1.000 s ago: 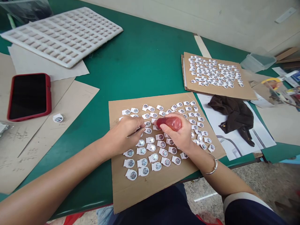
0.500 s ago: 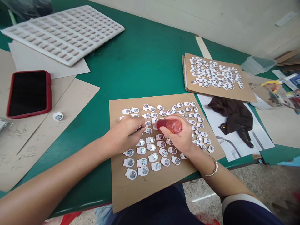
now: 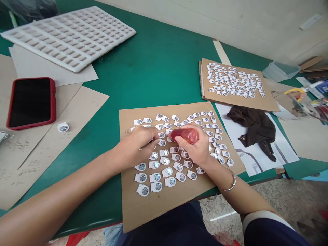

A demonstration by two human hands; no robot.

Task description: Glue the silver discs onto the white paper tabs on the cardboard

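My right hand is wrapped round a small red squeeze bottle, which tilts with its narrow end to the left. My left hand is closed in a pinch just left of it; a thin, dark, slender tool shows in part between the fingers, its kind hidden. Both hands are over a brown cardboard sheet on the near side of the table. Rows of small round silver pieces on white tabbed backings lie across the sheet, several of them covered by my hands.
A second cardboard sheet bears similar pieces at the right. Close by lie a dark cloth and a clear plastic box. On the left are a red-cased phone, one loose round piece and a white grid tray.
Both hands keep almost the same place and grip. The view has shifted very slightly; nothing else has visibly moved.
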